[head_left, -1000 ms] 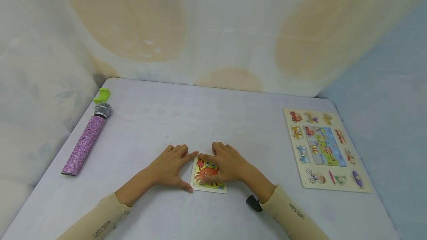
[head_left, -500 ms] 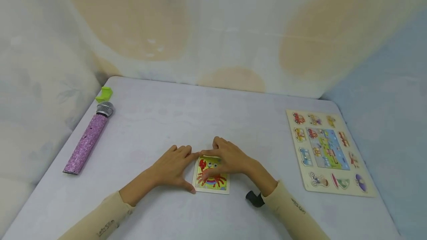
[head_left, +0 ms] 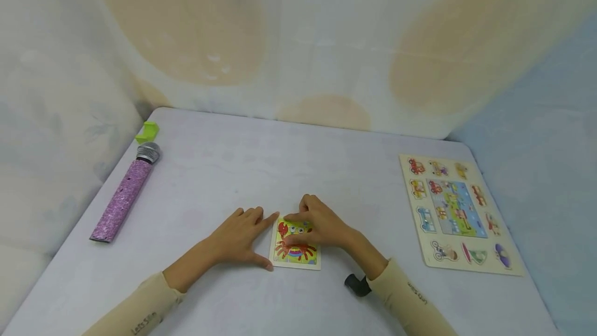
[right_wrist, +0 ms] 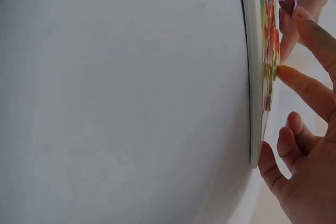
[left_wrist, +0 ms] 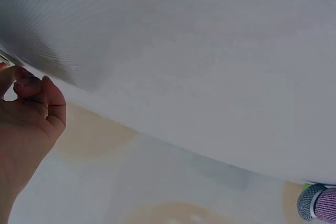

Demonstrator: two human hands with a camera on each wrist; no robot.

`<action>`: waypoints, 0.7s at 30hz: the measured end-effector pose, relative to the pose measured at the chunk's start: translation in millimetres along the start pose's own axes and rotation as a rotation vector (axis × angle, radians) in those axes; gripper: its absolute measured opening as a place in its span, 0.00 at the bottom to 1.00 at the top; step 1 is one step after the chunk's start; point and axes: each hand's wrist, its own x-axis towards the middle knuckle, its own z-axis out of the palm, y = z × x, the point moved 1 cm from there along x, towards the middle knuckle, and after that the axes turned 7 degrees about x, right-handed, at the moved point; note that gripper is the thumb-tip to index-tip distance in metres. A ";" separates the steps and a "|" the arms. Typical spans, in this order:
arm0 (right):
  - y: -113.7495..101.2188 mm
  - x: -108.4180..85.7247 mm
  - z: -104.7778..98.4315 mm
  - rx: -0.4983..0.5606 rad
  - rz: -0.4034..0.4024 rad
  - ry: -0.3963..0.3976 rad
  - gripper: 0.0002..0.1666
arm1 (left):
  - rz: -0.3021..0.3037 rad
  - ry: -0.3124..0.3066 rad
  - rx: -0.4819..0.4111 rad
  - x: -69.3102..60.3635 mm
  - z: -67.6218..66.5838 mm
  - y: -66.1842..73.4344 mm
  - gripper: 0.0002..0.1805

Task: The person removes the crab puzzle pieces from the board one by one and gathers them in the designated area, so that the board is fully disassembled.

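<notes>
A small jigsaw puzzle [head_left: 295, 256] with a red crab picture lies flat in a pale frame near the table's middle. My left hand [head_left: 235, 237] is at its left side, thumb and index finger spread toward the two left corners. Over the picture, my right hand [head_left: 326, 226] stretches its thumb and index finger. The right wrist view shows the puzzle [right_wrist: 254, 77] edge-on, with some pieces standing slightly above the frame. One digit of the right hand [right_wrist: 310, 156] touches a raised piece there. In the left wrist view, the left hand [left_wrist: 29, 119] mostly hides the puzzle.
On the left lie a purple glittery microphone [head_left: 123, 196] and a bright green plastic piece [head_left: 148, 132]. A wooden vehicle puzzle board [head_left: 459, 217] rests at the right. A black object [head_left: 357, 285] shows beside the right sleeve. Curtains stand behind the table.
My right hand has shifted slightly over the crab puzzle, uncovering more of the picture. The left hand stays at the puzzle's left side. The whole view has moved a little.
</notes>
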 end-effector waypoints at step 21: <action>-4.4 4.9 11.9 -0.110 -0.046 0.134 0.25 | -0.018 -0.019 -0.008 0.9 0.4 1.0 0.65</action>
